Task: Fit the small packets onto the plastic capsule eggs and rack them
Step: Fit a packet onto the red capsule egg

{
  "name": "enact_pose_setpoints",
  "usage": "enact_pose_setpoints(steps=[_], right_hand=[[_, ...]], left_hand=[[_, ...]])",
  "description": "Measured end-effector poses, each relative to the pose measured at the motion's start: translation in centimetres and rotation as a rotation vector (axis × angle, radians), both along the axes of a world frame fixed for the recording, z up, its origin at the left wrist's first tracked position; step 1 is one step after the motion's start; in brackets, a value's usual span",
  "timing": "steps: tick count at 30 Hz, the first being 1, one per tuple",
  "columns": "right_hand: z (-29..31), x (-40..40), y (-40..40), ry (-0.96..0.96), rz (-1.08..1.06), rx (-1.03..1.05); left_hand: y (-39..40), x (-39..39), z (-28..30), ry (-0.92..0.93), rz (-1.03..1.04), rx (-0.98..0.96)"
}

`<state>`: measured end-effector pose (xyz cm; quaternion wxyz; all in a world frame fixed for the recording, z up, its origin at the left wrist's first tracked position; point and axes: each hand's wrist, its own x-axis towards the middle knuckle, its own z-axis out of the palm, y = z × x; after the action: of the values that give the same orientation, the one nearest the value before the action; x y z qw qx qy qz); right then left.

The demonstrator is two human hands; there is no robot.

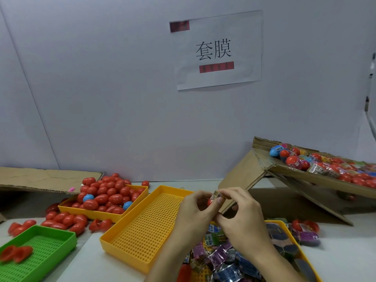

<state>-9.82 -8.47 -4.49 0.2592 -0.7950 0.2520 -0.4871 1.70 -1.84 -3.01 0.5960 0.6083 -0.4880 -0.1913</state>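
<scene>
A red capsule egg (pixel 210 202) is held above the table (pixel 333 251), between two hands raised over an empty yellow perforated tray (pixel 142 228). The egg is pinched by the curled fingers of the left hand (pixel 198 208), while a small printed packet (pixel 217 195) is pinched at its top by the right hand (pixel 242 212). The packet appears only partly seated, and the egg is mostly hidden by fingers. More packets are heaped in a yellow tray (pixel 289 231) below the hands; unwrapped eggs fill another yellow tray (pixel 101 214) to the left. If the smooth egg is squeezed too hard, it could slip and roll away. If the packet is pulled unevenly, it could tear or sit crooked.
</scene>
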Motion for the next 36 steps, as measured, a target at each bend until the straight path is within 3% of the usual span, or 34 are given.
enact_pose_setpoints(steps=[10,18,29,36], right_hand=[[0.3,-0.2,0.1,-0.018,-0.002,0.011],[0.1,-0.1,0.2,-0.016,0.078,0.04],[0.1,-0.1,0.0,-0.081,0.049,0.054],[-0.1,-0.1,0.0,-0.05,0.038,0.035]], left_hand=[[0.1,0.1,0.3,0.051,-0.036,0.031],[0.3,0.2,0.4,-0.039,-0.038,0.12],[0.7,0.0,0.4,0.247,-0.146,0.148],[1.0,0.2,0.9,0.118,-0.126,0.233]])
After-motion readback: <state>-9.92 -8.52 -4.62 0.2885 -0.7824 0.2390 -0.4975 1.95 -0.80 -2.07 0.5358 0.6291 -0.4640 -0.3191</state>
